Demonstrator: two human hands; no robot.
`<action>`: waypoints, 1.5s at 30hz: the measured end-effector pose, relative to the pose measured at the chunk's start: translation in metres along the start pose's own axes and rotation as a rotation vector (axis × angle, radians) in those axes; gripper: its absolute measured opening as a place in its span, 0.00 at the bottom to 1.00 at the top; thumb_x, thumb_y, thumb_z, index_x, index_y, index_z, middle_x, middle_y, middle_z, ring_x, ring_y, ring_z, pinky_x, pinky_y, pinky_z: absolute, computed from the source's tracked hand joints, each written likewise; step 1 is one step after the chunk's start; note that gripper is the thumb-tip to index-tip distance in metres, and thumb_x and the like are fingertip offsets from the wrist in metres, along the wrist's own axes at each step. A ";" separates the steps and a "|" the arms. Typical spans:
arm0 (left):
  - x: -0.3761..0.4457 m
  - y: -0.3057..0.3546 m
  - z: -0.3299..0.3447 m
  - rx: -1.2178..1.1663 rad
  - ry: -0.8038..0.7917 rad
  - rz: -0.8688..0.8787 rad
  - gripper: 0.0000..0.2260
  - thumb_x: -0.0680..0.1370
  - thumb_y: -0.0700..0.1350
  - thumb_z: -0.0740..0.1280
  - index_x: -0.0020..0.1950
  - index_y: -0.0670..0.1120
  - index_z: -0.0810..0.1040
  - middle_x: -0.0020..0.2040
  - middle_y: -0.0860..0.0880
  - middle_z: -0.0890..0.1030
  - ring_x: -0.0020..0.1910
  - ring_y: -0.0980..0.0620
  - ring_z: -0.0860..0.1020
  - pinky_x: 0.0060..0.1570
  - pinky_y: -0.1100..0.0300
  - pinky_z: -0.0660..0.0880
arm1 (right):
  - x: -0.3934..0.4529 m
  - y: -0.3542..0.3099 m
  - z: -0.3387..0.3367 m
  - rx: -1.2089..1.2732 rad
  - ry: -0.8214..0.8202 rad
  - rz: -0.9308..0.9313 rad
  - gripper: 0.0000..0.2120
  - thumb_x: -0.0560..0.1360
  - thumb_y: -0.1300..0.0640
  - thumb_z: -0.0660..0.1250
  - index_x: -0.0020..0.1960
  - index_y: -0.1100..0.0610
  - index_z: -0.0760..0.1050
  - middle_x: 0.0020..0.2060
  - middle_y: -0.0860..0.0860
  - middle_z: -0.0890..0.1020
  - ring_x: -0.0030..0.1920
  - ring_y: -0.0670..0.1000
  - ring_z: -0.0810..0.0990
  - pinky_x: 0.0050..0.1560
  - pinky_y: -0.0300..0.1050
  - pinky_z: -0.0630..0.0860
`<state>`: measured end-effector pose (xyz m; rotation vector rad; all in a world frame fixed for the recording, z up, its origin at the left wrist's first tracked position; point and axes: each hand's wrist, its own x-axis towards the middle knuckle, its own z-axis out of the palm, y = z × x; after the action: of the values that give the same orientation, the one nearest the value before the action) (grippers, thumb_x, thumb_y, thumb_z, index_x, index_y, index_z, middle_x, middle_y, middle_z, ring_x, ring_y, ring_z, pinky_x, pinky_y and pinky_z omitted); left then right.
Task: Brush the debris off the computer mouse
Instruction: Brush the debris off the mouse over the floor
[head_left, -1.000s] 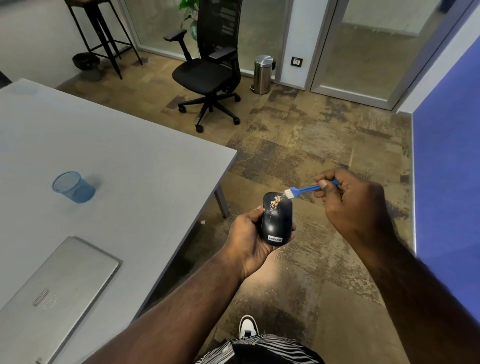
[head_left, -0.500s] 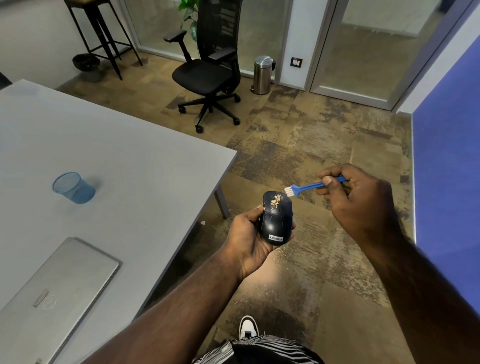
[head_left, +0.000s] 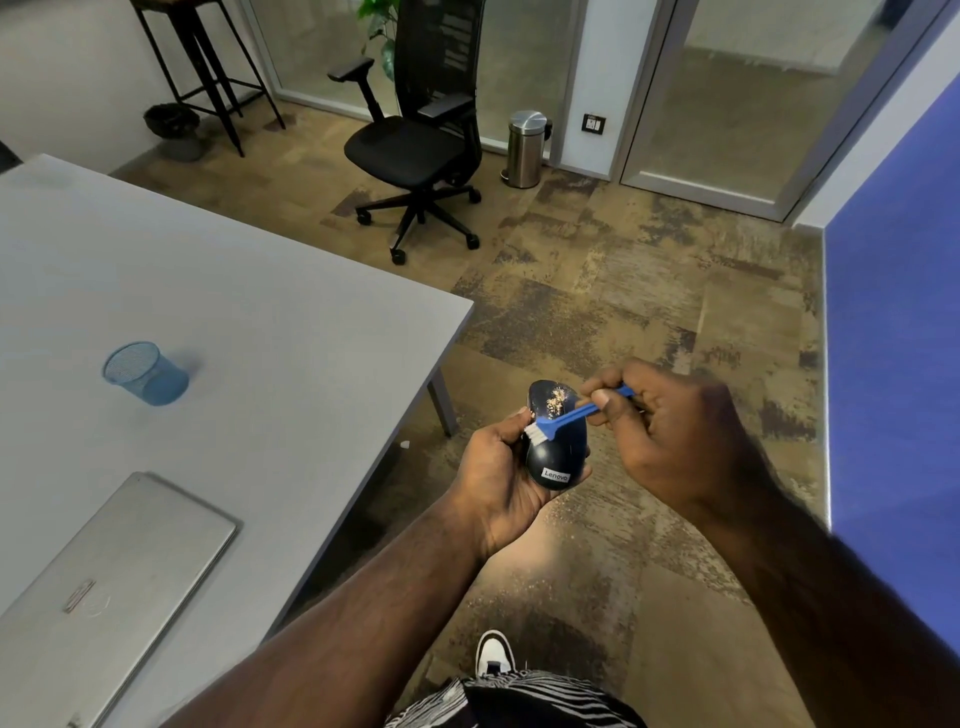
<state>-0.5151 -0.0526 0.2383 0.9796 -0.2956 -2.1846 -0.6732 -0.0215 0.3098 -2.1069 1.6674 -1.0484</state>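
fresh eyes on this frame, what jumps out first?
Centre frame, the left hand holds a dark computer mouse off the table's edge, over the carpet, with pale debris speckling its far end. The right hand pinches a small blue brush laid across the mouse, white bristles at its left side. On the grey table to the left sit a blue mesh cup and a closed silver laptop.

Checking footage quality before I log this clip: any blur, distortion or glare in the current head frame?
Head view: the right hand and forearm are motion-blurred, while the mouse and its logo stay sharp; wide-angle distortion bows the table edge and door frames; a bright patch lights the floor under the left hand; no strong glare.
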 end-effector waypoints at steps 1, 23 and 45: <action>0.000 0.000 0.000 0.004 -0.003 0.000 0.16 0.81 0.48 0.56 0.58 0.41 0.79 0.53 0.38 0.80 0.47 0.41 0.79 0.49 0.47 0.77 | 0.002 0.000 0.001 -0.007 0.005 0.017 0.06 0.76 0.65 0.68 0.50 0.57 0.82 0.34 0.48 0.83 0.31 0.32 0.77 0.27 0.23 0.67; -0.001 -0.001 0.001 -0.008 0.004 -0.027 0.19 0.81 0.49 0.57 0.63 0.39 0.76 0.56 0.37 0.79 0.49 0.40 0.78 0.52 0.47 0.76 | 0.012 0.005 -0.007 0.047 0.105 0.083 0.08 0.77 0.62 0.67 0.51 0.51 0.81 0.38 0.45 0.85 0.38 0.41 0.85 0.35 0.44 0.82; -0.006 -0.002 0.008 -0.007 0.010 -0.043 0.21 0.81 0.49 0.57 0.68 0.37 0.73 0.59 0.36 0.77 0.49 0.39 0.78 0.53 0.47 0.74 | 0.006 0.013 -0.010 0.018 0.132 0.109 0.08 0.77 0.62 0.67 0.51 0.51 0.81 0.37 0.46 0.85 0.39 0.40 0.85 0.37 0.39 0.82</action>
<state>-0.5195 -0.0475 0.2463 1.0016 -0.2645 -2.2172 -0.6893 -0.0283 0.3115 -1.9489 1.8038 -1.1863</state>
